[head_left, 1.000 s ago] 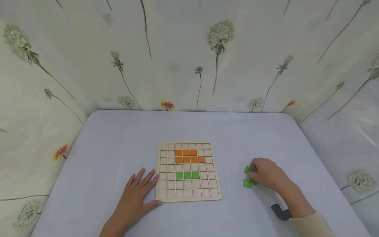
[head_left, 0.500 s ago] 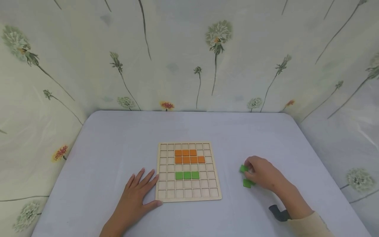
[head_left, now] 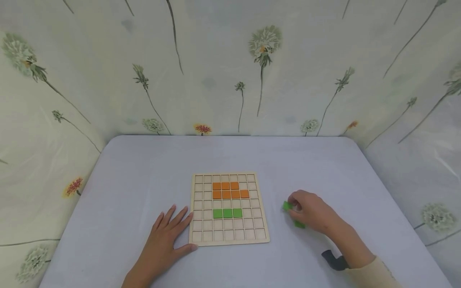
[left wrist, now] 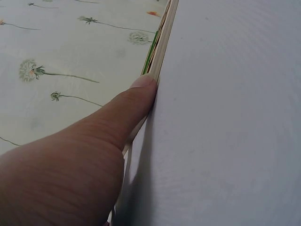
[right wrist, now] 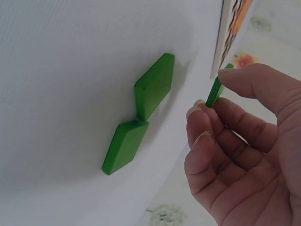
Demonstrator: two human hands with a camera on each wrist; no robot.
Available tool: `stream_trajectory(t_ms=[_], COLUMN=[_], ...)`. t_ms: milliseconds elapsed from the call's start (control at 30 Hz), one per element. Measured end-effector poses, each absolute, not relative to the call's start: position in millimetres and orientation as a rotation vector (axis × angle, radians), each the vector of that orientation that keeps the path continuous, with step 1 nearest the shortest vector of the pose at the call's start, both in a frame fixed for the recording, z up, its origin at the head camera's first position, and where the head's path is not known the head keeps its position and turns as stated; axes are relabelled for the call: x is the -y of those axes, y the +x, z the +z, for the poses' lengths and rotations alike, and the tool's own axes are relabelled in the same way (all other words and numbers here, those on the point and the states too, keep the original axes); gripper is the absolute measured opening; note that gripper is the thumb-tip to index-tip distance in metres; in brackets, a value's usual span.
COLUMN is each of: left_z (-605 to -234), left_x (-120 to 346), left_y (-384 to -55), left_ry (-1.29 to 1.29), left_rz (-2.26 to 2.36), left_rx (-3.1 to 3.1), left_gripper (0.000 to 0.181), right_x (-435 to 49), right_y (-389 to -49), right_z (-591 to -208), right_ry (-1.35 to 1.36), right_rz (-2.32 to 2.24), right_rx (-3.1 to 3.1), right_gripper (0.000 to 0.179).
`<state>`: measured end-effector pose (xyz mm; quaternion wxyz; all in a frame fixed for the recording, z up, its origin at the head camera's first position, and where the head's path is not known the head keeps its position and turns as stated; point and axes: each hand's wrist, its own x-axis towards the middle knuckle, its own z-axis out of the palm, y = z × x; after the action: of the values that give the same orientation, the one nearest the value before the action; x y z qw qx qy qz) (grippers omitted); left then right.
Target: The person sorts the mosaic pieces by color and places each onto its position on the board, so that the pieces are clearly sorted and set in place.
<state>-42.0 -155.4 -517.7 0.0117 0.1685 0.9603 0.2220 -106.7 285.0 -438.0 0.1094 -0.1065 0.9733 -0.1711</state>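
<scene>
My left hand lies flat with fingers spread, its fingertips and thumb touching the left edge of a wooden grid board. Two rows of orange tiles and one row of green tiles sit in the board's cells. To the right of the board, my right hand pinches a green square tile between thumb and fingers, above the table. Two more green tiles lie on the cloth below it, their corners touching; the head view partly hides them behind the hand.
A white cloth covers the table. Behind and at the sides hangs a flower-printed curtain. A dark curved piece shows beside the right wrist, near the cream sleeve.
My right hand has taken hold of a green tile and moved left with it, toward the board. The left hand and the board have stayed in place.
</scene>
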Motion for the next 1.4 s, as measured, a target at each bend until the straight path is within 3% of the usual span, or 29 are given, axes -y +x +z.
stream_trajectory(t_ms=[1400], left_z=[-514.6], left_x=[155.5], left_y=[-40.8], left_ry=[0.538], left_rz=[0.689], left_rx=[-3.007], left_gripper=[0.091], right_x=[-206.5], right_y=[-103.0], right_z=[-432.6], right_ry=[-0.624], right_rz=[-0.438], right_rx=[-2.798], right_gripper=[0.019])
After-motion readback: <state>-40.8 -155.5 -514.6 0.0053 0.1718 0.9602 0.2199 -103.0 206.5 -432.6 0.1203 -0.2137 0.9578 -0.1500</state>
